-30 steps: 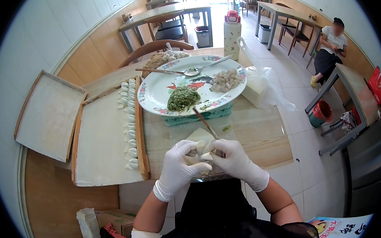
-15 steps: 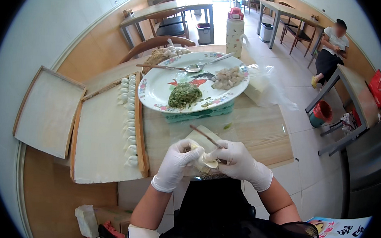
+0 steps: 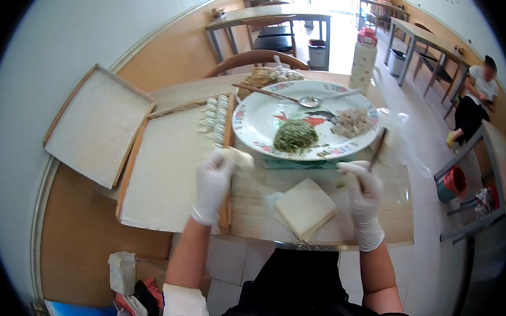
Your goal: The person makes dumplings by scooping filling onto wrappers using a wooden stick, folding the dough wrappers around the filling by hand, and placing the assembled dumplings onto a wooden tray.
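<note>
My gloved left hand [image 3: 214, 181] is closed on a folded wonton [image 3: 240, 159], pinched at the fingertips above the right edge of a wood-framed tray [image 3: 168, 170]. A row of finished wontons [image 3: 210, 115] lies along that side of the tray. My gloved right hand [image 3: 367, 202] grips a thin brown stick [image 3: 378, 149] that points up, beside the large plate's lower right rim. Between my hands, a stack of square wrappers [image 3: 305, 206] lies on the table. Green minced filling [image 3: 296, 136] and peeled shrimp [image 3: 352, 122] sit on the oval floral plate [image 3: 251, 136]. Both hands are slightly blurred.
A spoon [image 3: 308, 102] and a wooden stick [image 3: 263, 91] lie across the plate, which rests on a green box [image 3: 290, 164]. Behind it stands a bottle [image 3: 363, 60]. Another framed tray [image 3: 95, 128] leans at far left. A person [image 3: 480, 94] sits at right.
My hands have moved apart. The left has carried the folded wonton up and left toward the tray; the right has gone right with the stick. The wrapper stack is now uncovered, and the view has shifted.
</note>
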`<action>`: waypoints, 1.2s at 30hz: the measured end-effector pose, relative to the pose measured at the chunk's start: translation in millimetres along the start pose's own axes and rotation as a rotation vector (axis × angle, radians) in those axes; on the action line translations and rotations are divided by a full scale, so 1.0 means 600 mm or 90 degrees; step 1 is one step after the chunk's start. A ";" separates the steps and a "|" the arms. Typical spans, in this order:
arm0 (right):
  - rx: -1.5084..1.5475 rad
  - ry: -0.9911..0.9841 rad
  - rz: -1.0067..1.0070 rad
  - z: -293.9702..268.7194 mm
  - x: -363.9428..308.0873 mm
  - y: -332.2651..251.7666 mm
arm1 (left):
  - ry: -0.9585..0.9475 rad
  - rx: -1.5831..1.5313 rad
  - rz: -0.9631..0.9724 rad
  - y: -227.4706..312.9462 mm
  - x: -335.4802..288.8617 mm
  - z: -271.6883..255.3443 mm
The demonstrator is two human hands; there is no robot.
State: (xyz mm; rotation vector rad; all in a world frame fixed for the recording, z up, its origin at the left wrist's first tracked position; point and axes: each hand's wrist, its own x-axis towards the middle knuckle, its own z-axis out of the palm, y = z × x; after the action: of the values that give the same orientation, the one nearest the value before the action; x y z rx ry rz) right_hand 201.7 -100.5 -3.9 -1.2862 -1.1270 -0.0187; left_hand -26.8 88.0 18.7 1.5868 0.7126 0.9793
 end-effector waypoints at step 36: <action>-0.381 -0.002 -0.029 -0.066 0.082 -0.013 | -0.283 0.524 0.387 0.033 -0.123 0.062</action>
State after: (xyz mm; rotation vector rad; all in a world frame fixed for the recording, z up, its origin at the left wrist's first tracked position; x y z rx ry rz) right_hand 247.6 -105.9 40.3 -1.7851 -1.1984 -0.4146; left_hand -30.6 3.1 18.4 2.7458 0.3123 0.7150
